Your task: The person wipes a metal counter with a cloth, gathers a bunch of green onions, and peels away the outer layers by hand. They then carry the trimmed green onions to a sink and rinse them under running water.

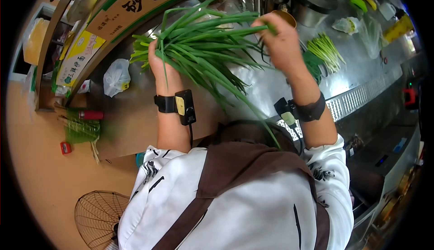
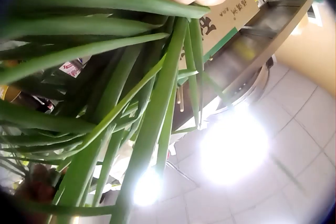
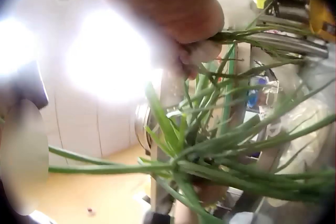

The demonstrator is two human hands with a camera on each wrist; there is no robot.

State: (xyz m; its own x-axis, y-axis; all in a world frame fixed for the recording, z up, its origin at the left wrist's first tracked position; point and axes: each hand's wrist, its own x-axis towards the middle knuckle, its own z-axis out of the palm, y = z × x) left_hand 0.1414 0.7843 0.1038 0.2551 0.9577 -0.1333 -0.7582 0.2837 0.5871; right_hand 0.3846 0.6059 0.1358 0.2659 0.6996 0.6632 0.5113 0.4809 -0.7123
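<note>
A large bunch of green onions (image 1: 203, 46) is held up over the steel counter, its long leaves fanning to the right. My left hand (image 1: 163, 66) grips the bunch near its cut end on the left. Leaf tips reach across to my right hand (image 1: 284, 46), whose curled fingers pinch a few of them. Seen from the right wrist, the fingers (image 3: 202, 50) close on thin leaf ends, with the rest of the green onions (image 3: 210, 166) spreading below. In the left wrist view, green onion leaves (image 2: 152, 113) hang across the picture, partly hiding the background.
Trimmed green stalks (image 1: 326, 51) lie on the counter (image 1: 352, 80) at right, near a steel pot (image 1: 314, 5). A tied plastic bag (image 1: 116, 77) sits at left beside a cardboard strip (image 1: 131, 12) along the back edge. A wire fan (image 1: 99, 214) stands at lower left.
</note>
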